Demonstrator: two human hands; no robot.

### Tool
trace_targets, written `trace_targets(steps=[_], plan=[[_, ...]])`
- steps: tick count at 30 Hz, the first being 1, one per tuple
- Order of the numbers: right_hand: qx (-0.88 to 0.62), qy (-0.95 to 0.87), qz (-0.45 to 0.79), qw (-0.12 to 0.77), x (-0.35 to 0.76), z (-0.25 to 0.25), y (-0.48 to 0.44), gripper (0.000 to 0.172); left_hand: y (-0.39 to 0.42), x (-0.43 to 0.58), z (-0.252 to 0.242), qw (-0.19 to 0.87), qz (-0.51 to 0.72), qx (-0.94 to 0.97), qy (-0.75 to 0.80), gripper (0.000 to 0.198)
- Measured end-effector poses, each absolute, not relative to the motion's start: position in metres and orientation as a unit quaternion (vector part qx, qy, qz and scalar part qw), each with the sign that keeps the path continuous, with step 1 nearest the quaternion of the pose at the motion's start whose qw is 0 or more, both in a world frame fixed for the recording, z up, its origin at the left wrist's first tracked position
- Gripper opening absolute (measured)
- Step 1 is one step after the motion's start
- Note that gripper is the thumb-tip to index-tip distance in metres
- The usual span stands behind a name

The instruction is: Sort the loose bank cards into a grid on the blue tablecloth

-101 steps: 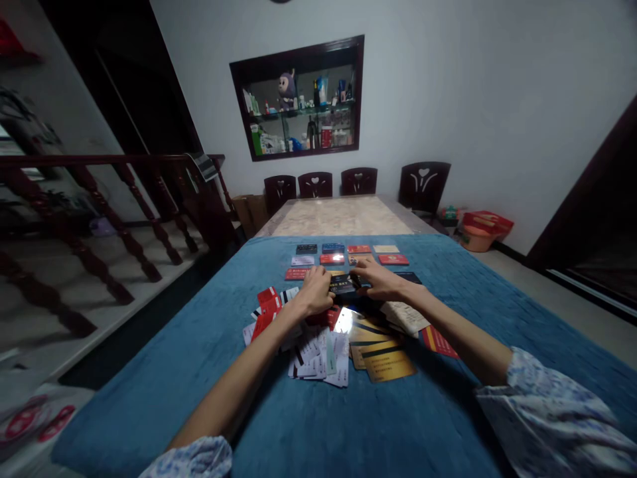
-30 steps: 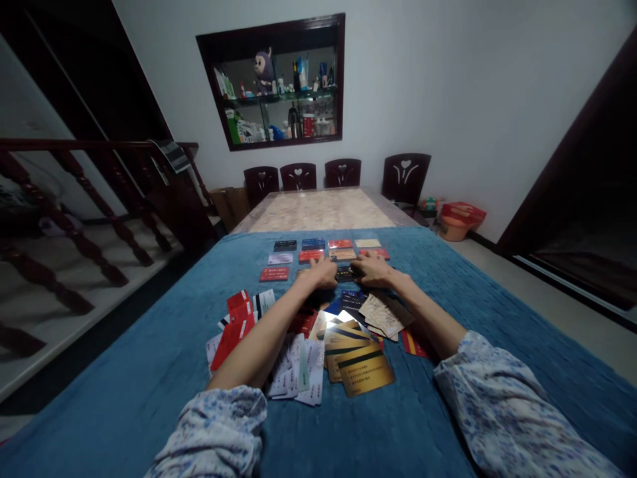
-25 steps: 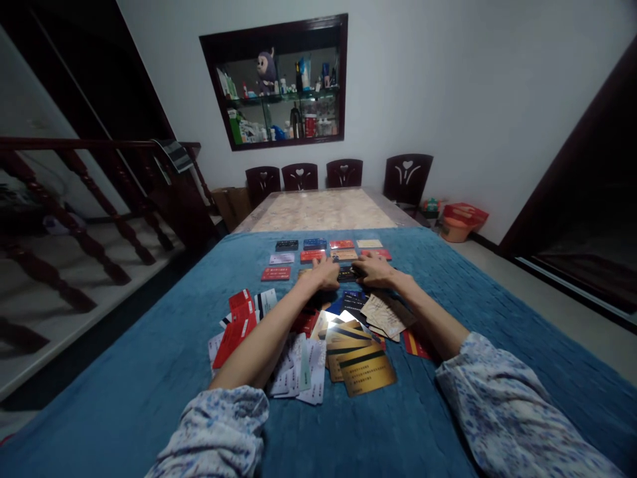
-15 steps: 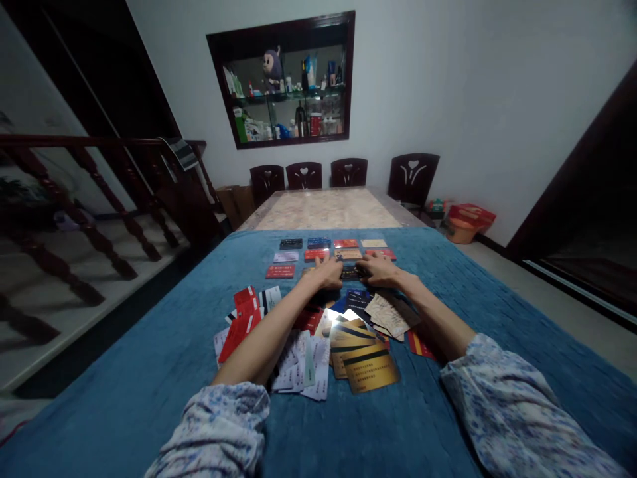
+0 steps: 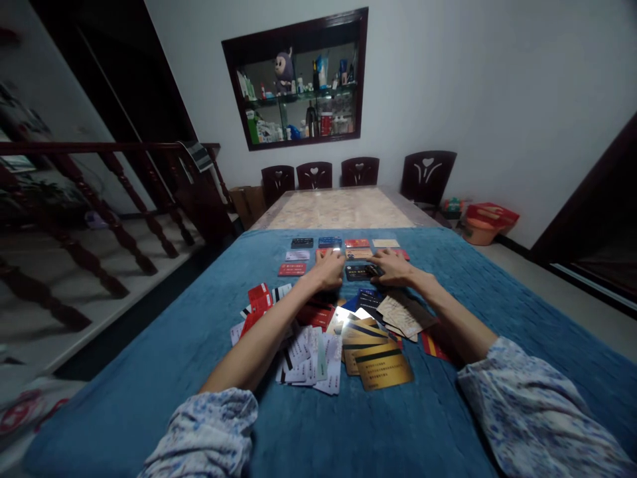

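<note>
My left hand point(image 5: 327, 269) rests on the cloth with its fingers stretched forward and apart, over the near edge of a red card point(image 5: 326, 251). It covers whatever lies below it. To its right a black card point(image 5: 357, 273) lies flat between my two hands. My right hand point(image 5: 392, 267) is open, with its thumb and fingertips at the black card's right end. An orange-tan card point(image 5: 357, 254) lies just beyond. Closer to me are fanned gold cards point(image 5: 381, 365), white-lilac cards point(image 5: 303, 358), beige cards point(image 5: 405, 313) and red cards point(image 5: 259, 299), the last partly behind my left forearm.
Blue cloth point(image 5: 199, 325) covers the near part of the long table point(image 5: 343, 209). Laid-out rows include a dark card point(image 5: 302, 243), a blue card point(image 5: 330, 242) and a cream card point(image 5: 385, 243). Several chairs point(image 5: 359, 171) stand at the far end; a wooden railing point(image 5: 109, 232) runs along the left.
My left hand has shifted slightly away from the black card, and my right hand has drawn back rightward, so more of that card shows. The whole view has swung a little left.
</note>
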State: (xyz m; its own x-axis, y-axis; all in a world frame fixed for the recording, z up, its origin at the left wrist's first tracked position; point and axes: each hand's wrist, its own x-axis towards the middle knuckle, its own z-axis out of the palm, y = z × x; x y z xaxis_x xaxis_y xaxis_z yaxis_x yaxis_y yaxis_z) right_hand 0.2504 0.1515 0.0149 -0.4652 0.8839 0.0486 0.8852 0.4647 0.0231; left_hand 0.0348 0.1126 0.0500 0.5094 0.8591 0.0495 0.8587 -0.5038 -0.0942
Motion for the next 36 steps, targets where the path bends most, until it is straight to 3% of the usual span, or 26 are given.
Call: trace_targets(steps=[11,36], plan=[[-0.455,-0.881,-0.059,0.121,0.232,0.035,0.137,0.020,0.083,-0.020,0.051,0.073,-0.062,-0.857,-0.506,0.033],[-0.332,-0.923,-0.069,0.180,0.124,0.051,0.087,0.028,-0.007,-0.134,0.043,0.067,-0.135,-0.760,-0.633,0.022]])
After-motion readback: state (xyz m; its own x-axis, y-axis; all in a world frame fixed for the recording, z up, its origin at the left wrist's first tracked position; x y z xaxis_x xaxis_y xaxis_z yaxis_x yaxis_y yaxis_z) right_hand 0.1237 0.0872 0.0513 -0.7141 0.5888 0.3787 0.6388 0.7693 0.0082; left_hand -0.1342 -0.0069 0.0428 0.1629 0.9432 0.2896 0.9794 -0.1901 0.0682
